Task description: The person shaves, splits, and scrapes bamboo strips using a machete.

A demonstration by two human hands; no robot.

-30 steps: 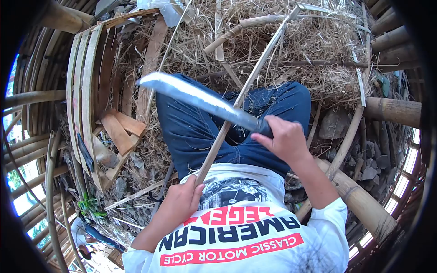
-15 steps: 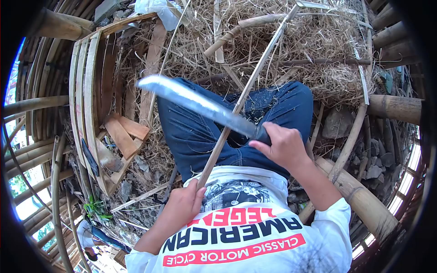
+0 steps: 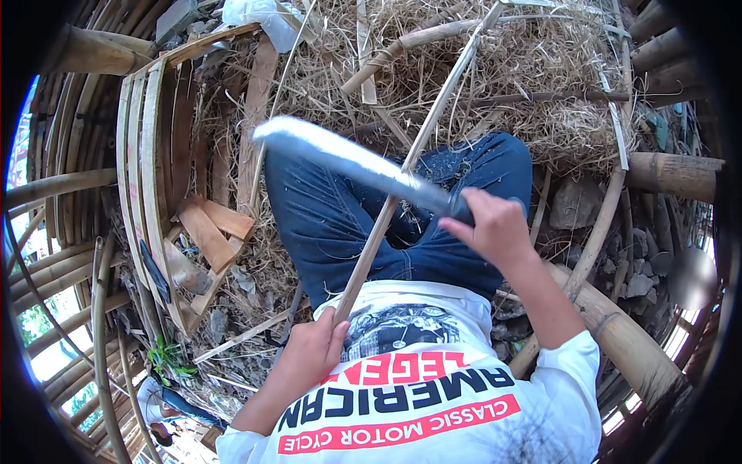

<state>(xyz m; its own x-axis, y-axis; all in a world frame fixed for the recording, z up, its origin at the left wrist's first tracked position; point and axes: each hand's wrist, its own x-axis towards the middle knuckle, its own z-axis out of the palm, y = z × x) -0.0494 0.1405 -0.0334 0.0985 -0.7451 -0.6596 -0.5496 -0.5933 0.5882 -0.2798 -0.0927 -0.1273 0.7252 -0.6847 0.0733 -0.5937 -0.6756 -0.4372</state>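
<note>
My right hand [image 3: 495, 224] is wrapped round the dark handle of a machete [image 3: 352, 164]. Its long, bright blade points to the upper left and crosses over a bamboo strip [image 3: 369, 259] above my lap. Near my waist, the lower end of that strip is gripped in my left hand [image 3: 315, 344], thumb along its side. From there the strip slants up and away, its far end lying over the pile of shavings [image 3: 533, 62]. Small shavings speckle my dark trousers [image 3: 325, 224].
On the left stands a slatted wooden crate [image 3: 143, 178] with loose wood pieces [image 3: 209, 236]. A thick bamboo pole [image 3: 626, 332] lies at the lower right, near rubble [image 3: 638, 282]. A white plastic bag [image 3: 267, 19] sits at the top. Another person [image 3: 166, 406] is at the lower left.
My right hand and the machete have shifted slightly to the right, and the blade's crossing point on the strip has changed little. My left hand keeps its grip on the strip.
</note>
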